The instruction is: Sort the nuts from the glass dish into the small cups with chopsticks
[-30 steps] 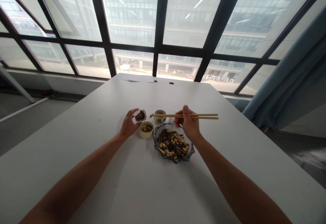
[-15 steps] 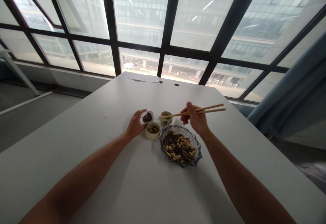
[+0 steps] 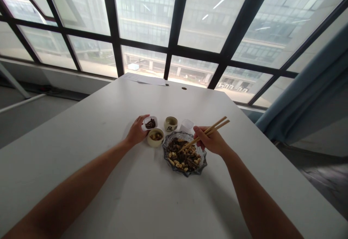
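Observation:
My left hand (image 3: 136,131) holds a small white dish (image 3: 144,126) with dark pieces in it, at its left side. Just below that dish stands a cream cup (image 3: 154,143) with brownish pieces inside. My right hand (image 3: 208,138) is closed on wooden chopsticks (image 3: 214,127), whose tips reach down into the mix in a scalloped glass bowl (image 3: 202,164). Pale nuts and dark elongated pieces fill the bowl. Behind it are another cream cup (image 3: 170,126) with dark markings and a clear square dish (image 3: 187,124).
The white table (image 3: 108,123) has papers (image 3: 146,79) and two round holes at its far edge. Large dark-framed windows rise behind it. A blue curtain (image 3: 301,94) hangs at the right, and a white metal frame (image 3: 15,81) stands at the left.
My right hand has lowered, bringing the chopstick tips from beside the marked cup down into the glass bowl. The clear square dish now shows. The whole view has shifted slightly; my left hand keeps its hold.

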Action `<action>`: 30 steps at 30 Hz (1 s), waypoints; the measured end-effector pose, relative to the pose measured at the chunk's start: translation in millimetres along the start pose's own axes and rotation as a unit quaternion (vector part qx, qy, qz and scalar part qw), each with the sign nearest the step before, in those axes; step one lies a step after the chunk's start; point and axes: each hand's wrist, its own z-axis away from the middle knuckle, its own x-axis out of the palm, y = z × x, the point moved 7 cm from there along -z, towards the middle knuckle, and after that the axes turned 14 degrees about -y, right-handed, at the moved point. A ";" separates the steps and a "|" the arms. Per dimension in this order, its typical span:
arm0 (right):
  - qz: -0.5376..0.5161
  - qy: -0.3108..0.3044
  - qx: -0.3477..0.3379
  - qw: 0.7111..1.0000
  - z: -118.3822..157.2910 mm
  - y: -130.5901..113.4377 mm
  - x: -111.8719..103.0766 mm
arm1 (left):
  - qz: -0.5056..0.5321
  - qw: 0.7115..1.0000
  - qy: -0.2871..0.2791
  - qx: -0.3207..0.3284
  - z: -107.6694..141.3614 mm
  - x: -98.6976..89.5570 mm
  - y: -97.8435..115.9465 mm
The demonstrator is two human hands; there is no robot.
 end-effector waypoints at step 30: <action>-0.055 -0.018 -0.016 0.998 16.7 -7.7 -7.5 | -0.006 1.000 -0.007 -0.021 -0.6 -2.8 -2.8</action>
